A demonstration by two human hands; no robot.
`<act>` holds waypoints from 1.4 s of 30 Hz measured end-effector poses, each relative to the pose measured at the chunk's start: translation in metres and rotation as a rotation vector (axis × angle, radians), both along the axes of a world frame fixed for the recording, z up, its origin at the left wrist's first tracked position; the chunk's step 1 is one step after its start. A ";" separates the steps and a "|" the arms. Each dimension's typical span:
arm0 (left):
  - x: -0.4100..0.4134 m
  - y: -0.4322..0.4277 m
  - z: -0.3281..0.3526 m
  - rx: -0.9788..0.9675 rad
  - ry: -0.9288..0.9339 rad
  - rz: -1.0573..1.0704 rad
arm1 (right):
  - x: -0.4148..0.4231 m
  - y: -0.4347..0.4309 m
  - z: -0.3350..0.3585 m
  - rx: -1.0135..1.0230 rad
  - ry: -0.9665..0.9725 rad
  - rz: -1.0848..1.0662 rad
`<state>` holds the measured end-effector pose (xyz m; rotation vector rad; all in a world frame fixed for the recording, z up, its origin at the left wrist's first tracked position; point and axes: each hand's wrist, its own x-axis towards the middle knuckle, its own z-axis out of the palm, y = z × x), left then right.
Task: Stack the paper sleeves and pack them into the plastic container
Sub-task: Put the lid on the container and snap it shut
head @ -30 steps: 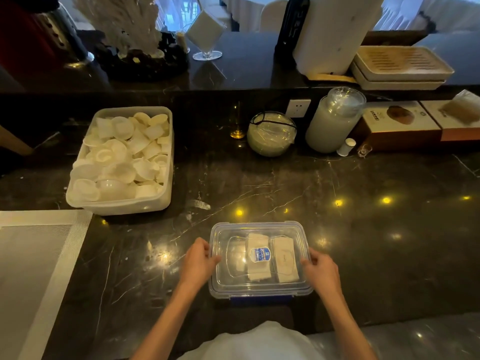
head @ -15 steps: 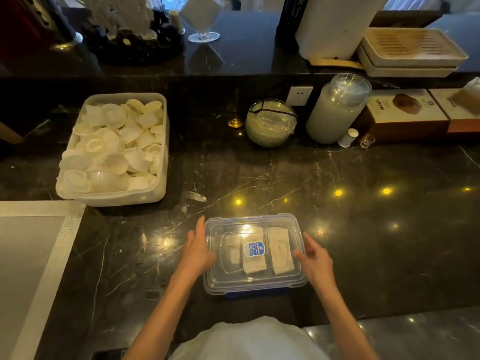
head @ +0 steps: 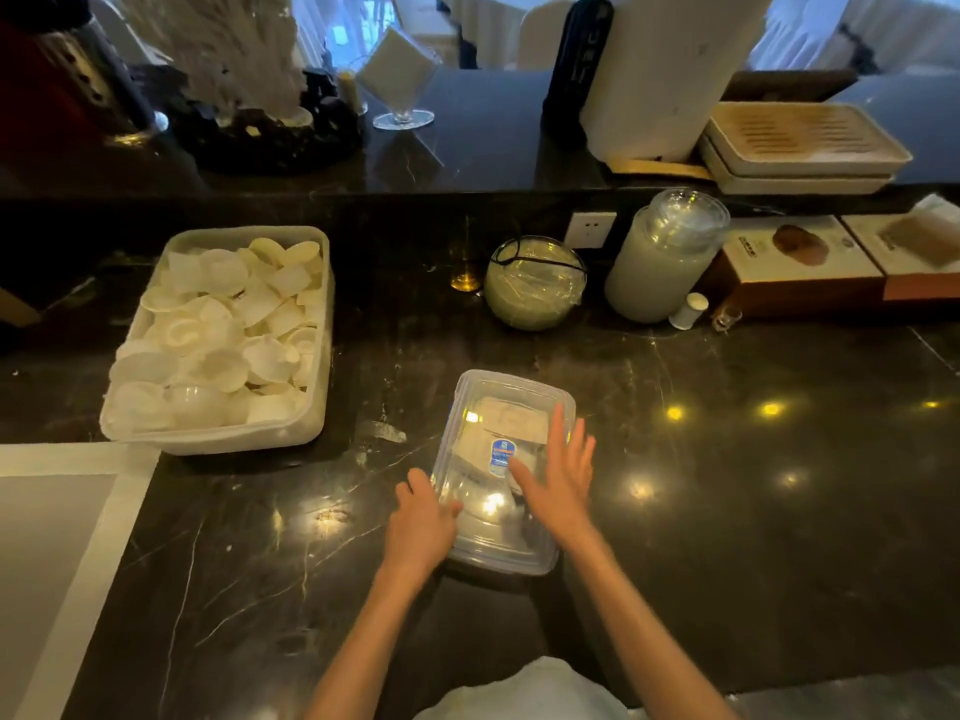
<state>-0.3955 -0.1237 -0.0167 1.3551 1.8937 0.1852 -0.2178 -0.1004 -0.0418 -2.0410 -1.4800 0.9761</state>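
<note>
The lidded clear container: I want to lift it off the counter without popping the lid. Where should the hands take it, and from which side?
Probably by its two long side walls, under the lid rim, one hand from each side. The clear container lies lengthwise away from the person, so those sides face the left hand and right hand. The lid is flat and smooth, offering no hold.

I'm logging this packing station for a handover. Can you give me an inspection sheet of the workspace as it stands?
Surface: dark marble counter, glossy with light reflections.
Job's things: lidded clear container holding paper sleeves; open tub heaped with white paper cups.
Clutter: glass bowl, tall jar, boxes, stacked trays.
Grippers: left hand at the container's left edge; right hand flat on its lid.
Cables: nothing seen.
Surroundings: wall socket, raised ledge with a glass.
</note>
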 end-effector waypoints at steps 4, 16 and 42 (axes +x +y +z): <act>0.016 -0.007 -0.008 -0.027 -0.078 -0.006 | 0.006 -0.014 -0.021 -0.004 -0.009 -0.007; -0.008 0.066 -0.037 -0.311 -0.795 0.391 | 0.010 0.018 -0.026 0.047 -0.215 0.102; 0.020 0.047 -0.047 0.135 -0.733 0.440 | 0.009 0.019 -0.026 0.055 -0.189 0.068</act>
